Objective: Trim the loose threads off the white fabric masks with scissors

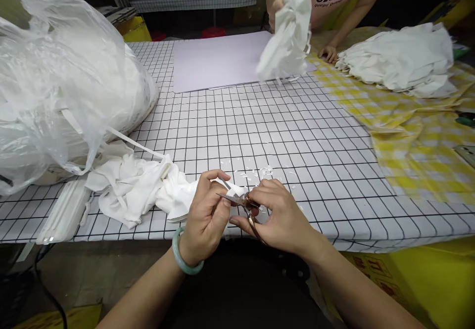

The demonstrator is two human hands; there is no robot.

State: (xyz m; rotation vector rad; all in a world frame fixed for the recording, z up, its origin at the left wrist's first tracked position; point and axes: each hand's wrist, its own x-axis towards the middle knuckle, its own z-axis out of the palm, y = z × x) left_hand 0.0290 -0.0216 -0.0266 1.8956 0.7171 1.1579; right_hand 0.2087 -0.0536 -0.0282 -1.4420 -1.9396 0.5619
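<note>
My right hand (276,215) grips a pair of scissors (240,199) by the handles, with the blades parted and pointing left. Closed in a pinch, my left hand (208,215) holds a piece of white fabric (178,200) right at the blades. Part of that fabric is hidden behind my left fingers. It runs left into a crumpled heap of white cloth (126,180) on the table. Small white scraps (265,171) lie scattered just beyond the scissors.
A large clear plastic bag (74,71) full of white material stands at the left, beside a white power strip (65,212). Across the checked table (237,121), another person's hand (276,5) lifts white cloth near a pale board (218,62). A white cloth pile (401,59) sits at the right.
</note>
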